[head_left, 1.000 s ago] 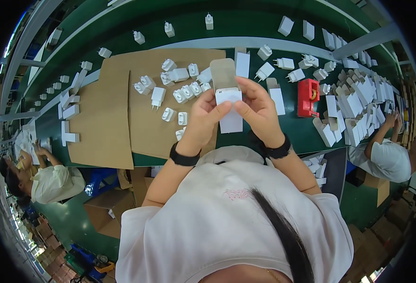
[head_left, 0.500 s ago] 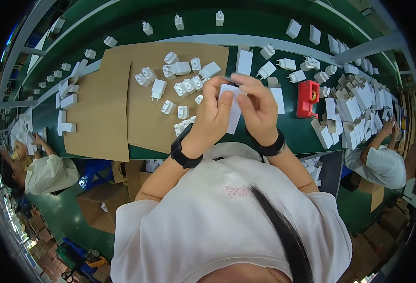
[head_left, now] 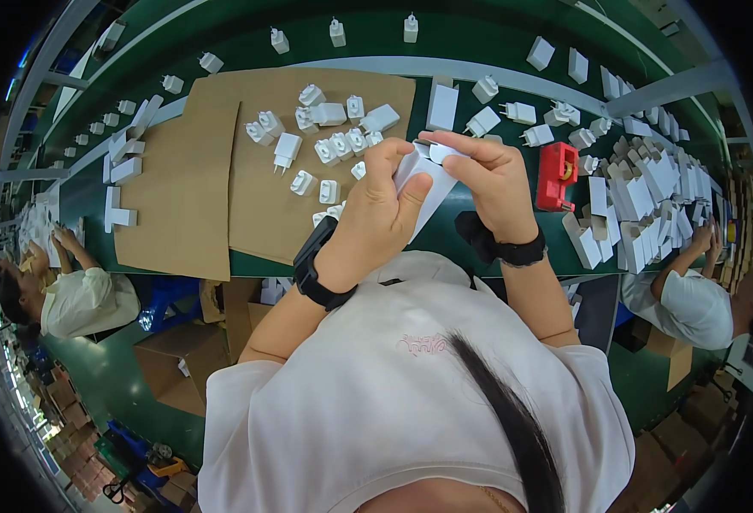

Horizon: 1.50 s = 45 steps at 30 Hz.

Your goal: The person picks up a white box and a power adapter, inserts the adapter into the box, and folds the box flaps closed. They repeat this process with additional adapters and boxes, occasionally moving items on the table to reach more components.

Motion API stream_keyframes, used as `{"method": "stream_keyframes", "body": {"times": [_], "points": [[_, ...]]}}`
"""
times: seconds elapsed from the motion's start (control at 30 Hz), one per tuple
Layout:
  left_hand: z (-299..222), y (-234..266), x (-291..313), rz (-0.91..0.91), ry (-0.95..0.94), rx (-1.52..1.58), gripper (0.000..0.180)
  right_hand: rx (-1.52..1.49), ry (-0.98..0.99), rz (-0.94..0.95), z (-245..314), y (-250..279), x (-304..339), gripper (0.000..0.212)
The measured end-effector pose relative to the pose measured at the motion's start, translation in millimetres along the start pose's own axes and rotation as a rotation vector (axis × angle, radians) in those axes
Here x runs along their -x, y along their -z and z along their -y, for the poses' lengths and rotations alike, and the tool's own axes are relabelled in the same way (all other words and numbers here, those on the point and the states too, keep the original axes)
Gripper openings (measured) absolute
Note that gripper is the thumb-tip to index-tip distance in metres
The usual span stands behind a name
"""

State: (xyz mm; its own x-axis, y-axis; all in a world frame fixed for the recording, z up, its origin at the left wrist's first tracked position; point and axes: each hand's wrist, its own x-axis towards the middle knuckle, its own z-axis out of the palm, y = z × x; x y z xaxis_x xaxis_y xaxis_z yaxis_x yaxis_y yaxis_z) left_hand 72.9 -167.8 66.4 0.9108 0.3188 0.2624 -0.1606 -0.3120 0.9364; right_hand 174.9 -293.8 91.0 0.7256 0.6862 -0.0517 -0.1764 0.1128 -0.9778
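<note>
Between my hands is a small white carton (head_left: 437,193), tilted, with its flaps at the far end partly raised. My left hand (head_left: 366,215) wraps round its left side, the thumb lying along the front. My right hand (head_left: 505,185) pinches a flap at the top right between thumb and fingers. Whether anything is inside the carton cannot be seen. Just left of my hands, white plug-in chargers (head_left: 287,151) lie scattered over a brown cardboard sheet (head_left: 261,218). Beyond my right hand are more chargers (head_left: 519,113) and a closed-looking white carton (head_left: 443,107).
A red tape dispenser (head_left: 554,178) stands to the right, beside a heap of white cartons (head_left: 637,192). More cartons (head_left: 126,169) lie at the cardboard's left edge. Chargers (head_left: 337,32) stand on the green surface beyond the pale rail. Co-workers sit at both sides (head_left: 94,299).
My right hand has shifted right and turned, now pinching a flap. The carton has tilted, its top leaning right, and its flap end now shows.
</note>
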Motion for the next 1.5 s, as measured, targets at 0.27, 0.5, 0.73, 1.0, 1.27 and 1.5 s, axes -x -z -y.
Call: {"method": "stream_keyframes", "body": {"times": [0.27,0.5,0.73,1.0,1.27,1.5], "points": [[-14,-1,0,-0.011,0.057,-0.102,0.034,0.042,0.005,0.031,0,7,7,0.025],[-10,-2,-6,-0.043,0.070,-0.053,0.036,0.042,0.137,0.120,-22,7,15,0.032],[11,-2,-18,-0.082,0.102,-0.014,0.036,0.118,0.193,0.095,-35,5,0,0.035],[63,99,-43,-0.208,0.389,-0.193,0.034,0.156,-0.129,-0.147,-25,95,-120,0.040],[185,384,-10,-0.736,1.042,-1.457,0.058,0.624,-0.388,-0.574,-105,327,-286,0.038],[317,560,91,-0.961,0.938,-0.660,0.070,1.100,-0.184,-0.282,-89,156,-361,0.051]]}}
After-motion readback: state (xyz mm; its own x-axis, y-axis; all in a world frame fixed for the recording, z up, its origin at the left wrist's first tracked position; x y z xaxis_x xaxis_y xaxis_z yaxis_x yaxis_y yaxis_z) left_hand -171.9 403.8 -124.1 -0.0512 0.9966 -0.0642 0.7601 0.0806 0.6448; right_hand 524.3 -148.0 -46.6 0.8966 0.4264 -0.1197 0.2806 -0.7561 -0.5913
